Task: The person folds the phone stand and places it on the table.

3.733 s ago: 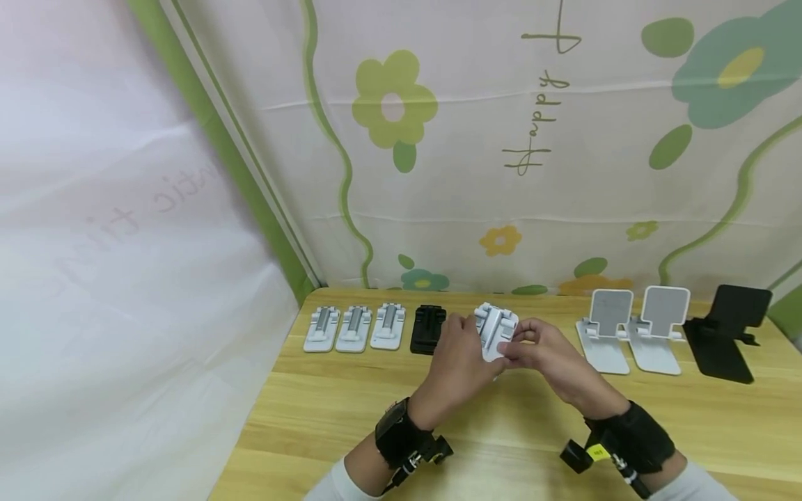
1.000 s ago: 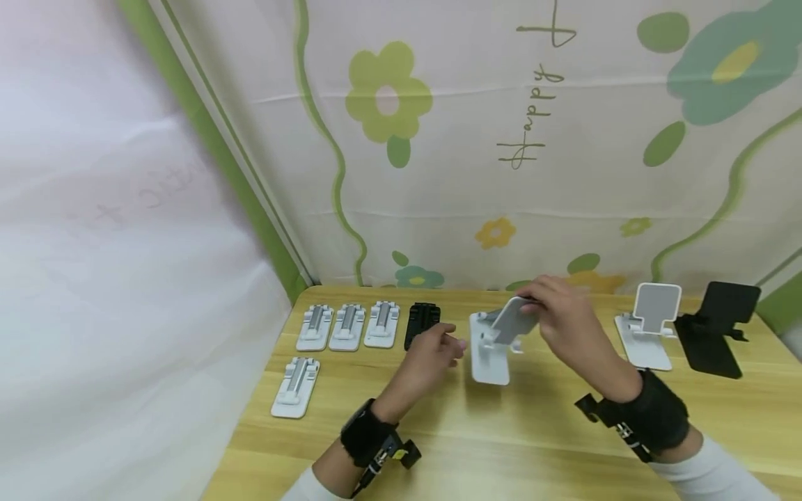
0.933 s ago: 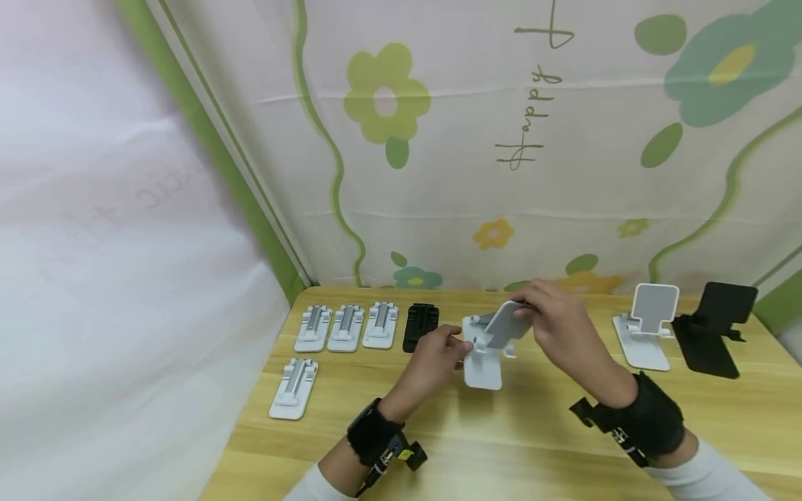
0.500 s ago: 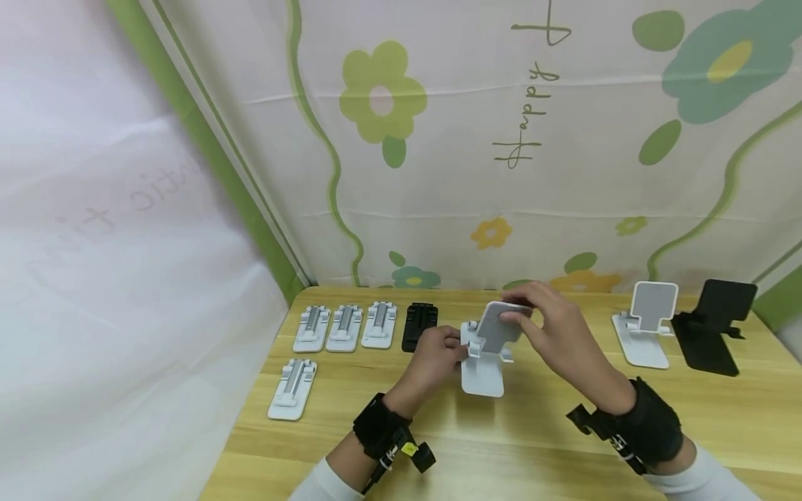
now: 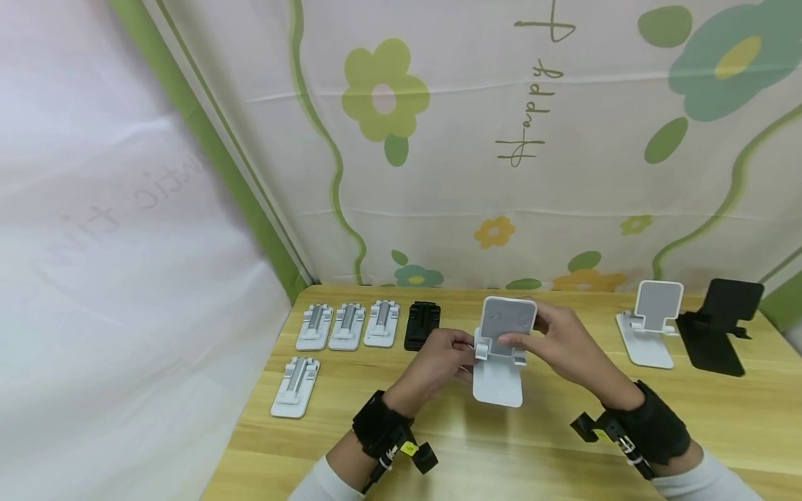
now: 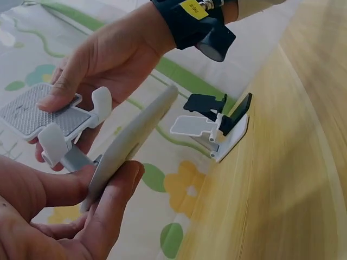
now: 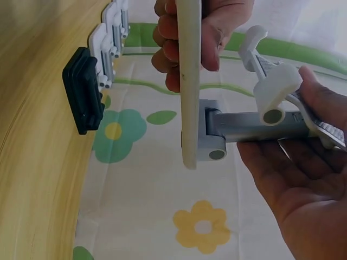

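Note:
A white phone stand (image 5: 498,384), unfolded, is held between both hands over the table. My left hand (image 5: 437,363) pinches its base plate (image 6: 133,142) at the left edge, thumb on one face and fingers on the other. My right hand (image 5: 567,348) grips the upper plate, thumb on the grey pad (image 5: 506,316) and fingers behind. In the right wrist view the grey support arm (image 7: 255,127) stands out from the base. A folded black phone stand (image 5: 422,325) lies just beyond my left hand.
Several folded white phone stands (image 5: 347,325) lie in the back-left row, with another folded white stand (image 5: 296,387) in front. At the right, an unfolded white stand (image 5: 645,348) and an unfolded black stand (image 5: 714,348) stand on the wooden table (image 5: 501,459). A flowered curtain (image 5: 438,174) hangs behind.
The folded stand held earlier now lies at front left. An unfolded white stand has left the right group and is in my hands. My left hand has taken its base; its upper plate now faces me.

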{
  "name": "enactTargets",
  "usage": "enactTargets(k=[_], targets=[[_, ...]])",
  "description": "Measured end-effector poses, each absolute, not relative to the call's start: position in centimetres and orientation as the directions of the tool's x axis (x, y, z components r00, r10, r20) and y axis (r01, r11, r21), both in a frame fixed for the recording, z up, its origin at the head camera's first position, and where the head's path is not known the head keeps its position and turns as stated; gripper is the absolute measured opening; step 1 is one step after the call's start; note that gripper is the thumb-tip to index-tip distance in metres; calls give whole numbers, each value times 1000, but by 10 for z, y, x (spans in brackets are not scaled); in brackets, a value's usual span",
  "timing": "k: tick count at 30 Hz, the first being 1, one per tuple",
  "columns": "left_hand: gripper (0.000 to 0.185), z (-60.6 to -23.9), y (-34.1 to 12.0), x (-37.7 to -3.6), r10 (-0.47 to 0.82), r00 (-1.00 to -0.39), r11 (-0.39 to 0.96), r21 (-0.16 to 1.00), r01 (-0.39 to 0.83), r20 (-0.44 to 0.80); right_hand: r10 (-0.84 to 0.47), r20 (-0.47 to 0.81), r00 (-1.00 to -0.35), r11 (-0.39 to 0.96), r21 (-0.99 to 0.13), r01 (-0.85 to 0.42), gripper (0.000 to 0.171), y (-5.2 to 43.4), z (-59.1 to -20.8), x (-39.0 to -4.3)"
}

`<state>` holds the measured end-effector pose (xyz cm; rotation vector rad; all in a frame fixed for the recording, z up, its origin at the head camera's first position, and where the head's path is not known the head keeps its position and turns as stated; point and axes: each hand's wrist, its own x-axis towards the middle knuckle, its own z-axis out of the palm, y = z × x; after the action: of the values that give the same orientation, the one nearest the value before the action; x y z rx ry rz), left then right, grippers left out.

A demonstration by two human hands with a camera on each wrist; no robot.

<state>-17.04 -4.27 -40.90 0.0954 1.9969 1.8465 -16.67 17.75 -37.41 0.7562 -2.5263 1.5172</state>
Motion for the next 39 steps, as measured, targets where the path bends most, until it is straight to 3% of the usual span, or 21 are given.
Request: enactTargets(k=[14,21,25,32,35,39], targets=[[18,-407,-37,-167,394,-870,144,955,-260,-297,-276,474,-836,465,-696,-548,37,172,-385,-167],[19,-413,-37,-168,395,-873,140,958,-249,-285,-286,483,-827,497,-663,-560,42,170,-387,-167],[22,-421,-42,-168,397,-879,109,965,-239,-262,-291,581,-760,551,-547,-630,52,165,-379,-165],[17,-426,-48,-169,334,-905,111,965,-238,-262,-403,710,-577,637,-235,-734,44,153,-357,-153],[14,-425,-48,-170,313,-914,118,966,-232,-258,-437,719,-540,662,-149,-734,43,148,-353,-150],[14,-423,-50,-169,302,-921,125,968,-219,-247,-423,731,-536,680,-136,-721,39,144,-352,-148]])
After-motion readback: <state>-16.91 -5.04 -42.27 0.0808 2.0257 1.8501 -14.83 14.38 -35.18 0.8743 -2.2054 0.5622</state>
